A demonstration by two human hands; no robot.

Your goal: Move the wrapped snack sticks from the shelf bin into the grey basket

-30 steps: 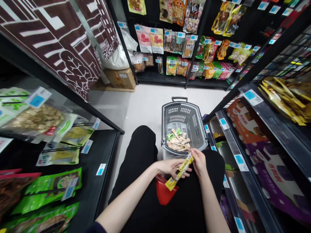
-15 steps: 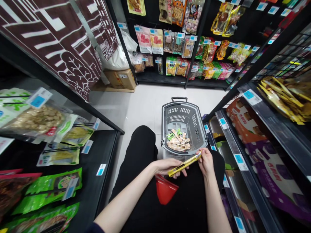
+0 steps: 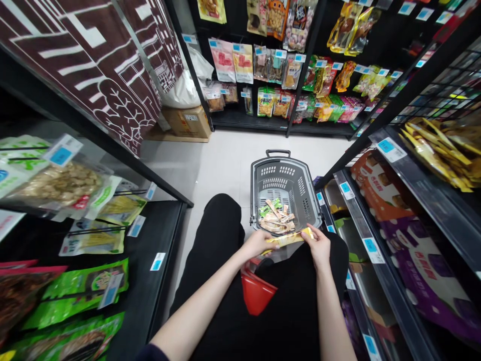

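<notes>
My left hand [image 3: 258,243] and my right hand [image 3: 318,245] both pinch a long yellow snack packet [image 3: 288,238], one at each end. The packet lies level, just above the near rim of a grey shopping basket [image 3: 296,180] that stands on the floor in front of my knees. Several small snack packets [image 3: 276,218] lie in the bottom of the basket. A red funnel-shaped scoop [image 3: 257,292] rests on my lap below my left hand.
I am low in a narrow shop aisle, black trousers [image 3: 221,230] in view. Shelves with hanging snack bags flank me: green packets [image 3: 82,283] at left, orange and purple bags [image 3: 379,188] at right. A cardboard box [image 3: 187,121] stands by the far shelves.
The yellow packet went from tilted over my lap to level and moved forward toward the basket's near rim. Both hands moved forward with it.
</notes>
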